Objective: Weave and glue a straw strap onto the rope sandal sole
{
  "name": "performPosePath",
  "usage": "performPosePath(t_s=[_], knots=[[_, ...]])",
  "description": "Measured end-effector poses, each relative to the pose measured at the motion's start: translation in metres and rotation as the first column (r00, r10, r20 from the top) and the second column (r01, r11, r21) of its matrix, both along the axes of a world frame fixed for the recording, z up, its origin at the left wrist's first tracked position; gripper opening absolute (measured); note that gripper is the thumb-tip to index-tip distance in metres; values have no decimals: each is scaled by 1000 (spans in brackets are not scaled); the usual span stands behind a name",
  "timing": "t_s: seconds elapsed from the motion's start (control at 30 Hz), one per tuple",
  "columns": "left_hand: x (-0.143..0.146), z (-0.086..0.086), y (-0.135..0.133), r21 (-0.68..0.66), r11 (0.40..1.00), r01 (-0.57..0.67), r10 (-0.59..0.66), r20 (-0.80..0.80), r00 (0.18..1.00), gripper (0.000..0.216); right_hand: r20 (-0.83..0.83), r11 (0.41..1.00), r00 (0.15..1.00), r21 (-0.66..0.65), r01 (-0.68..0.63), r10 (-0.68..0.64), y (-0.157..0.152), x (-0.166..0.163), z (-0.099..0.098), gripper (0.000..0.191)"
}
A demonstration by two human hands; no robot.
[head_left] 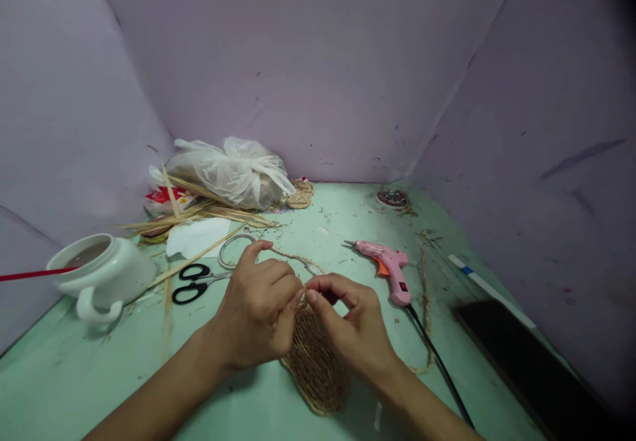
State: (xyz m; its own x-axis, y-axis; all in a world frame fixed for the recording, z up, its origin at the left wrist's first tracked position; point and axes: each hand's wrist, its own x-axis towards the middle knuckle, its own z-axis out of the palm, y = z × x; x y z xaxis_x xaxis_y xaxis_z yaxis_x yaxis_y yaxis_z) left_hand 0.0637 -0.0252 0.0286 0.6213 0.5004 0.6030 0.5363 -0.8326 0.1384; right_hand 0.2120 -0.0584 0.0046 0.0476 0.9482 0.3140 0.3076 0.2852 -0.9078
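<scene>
A flat oval mat of coiled jute rope (pixel 314 368) lies on the green table in front of me. My left hand (pixel 258 312) and my right hand (pixel 350 328) meet at its far edge. Both hands have their fingers curled in a pinch on the rope at the mat's rim. A loose strand of jute rope (pixel 297 258) runs from the pinch away toward the back of the table. Pink glue gun (pixel 388 267) lies on its side just right of my right hand, its black cord (pixel 437 365) trailing toward me.
Black-handled scissors (pixel 196 283) and a metal ring (pixel 233 245) lie left of my hands. A white pot (pixel 106 275) stands at the far left. A plastic bag (pixel 233 173), straw stalks (pixel 199 214) and small woven pieces (pixel 301 195) sit at the back. A dark board (pixel 521 355) lies right.
</scene>
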Motion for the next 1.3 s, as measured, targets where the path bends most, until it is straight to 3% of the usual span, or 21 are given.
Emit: performPosePath(t_s=[0.2,0.37,0.53,0.7,0.9,1.07,1.17,1.23,1.3], knots=[[3,-2,-5,-13,1000,1,-1,5,1000,15,-15,999,1000,-27,-18,18,1,1,2,13],[5,-6,-3,-242,970,-36,61,98,993,19,-202,992,979,-128,10,-36,5,1,0,16],[4,-3,2,-525,848,-74,236,249,939,16,-237,989,970,-145,12,-47,8,3,-2,17],[7,7,-2,-733,679,32,289,307,907,17,-172,992,982,-107,66,-83,5,0,-2,15],[14,4,-8,-778,625,61,325,330,886,15,-116,996,991,-68,55,-63,2,-3,-1,12],[11,4,-7,-744,667,43,332,348,877,12,-175,990,979,-106,90,-107,4,-2,1,15],[8,7,-6,-725,681,99,265,370,891,12,-187,986,975,-138,90,-116,5,-2,1,16],[6,7,-5,-748,642,169,201,377,904,15,-185,988,979,-142,59,-85,5,-2,1,15],[5,6,-3,-799,555,231,156,373,915,18,-178,990,982,-134,37,-61,3,-2,0,14]])
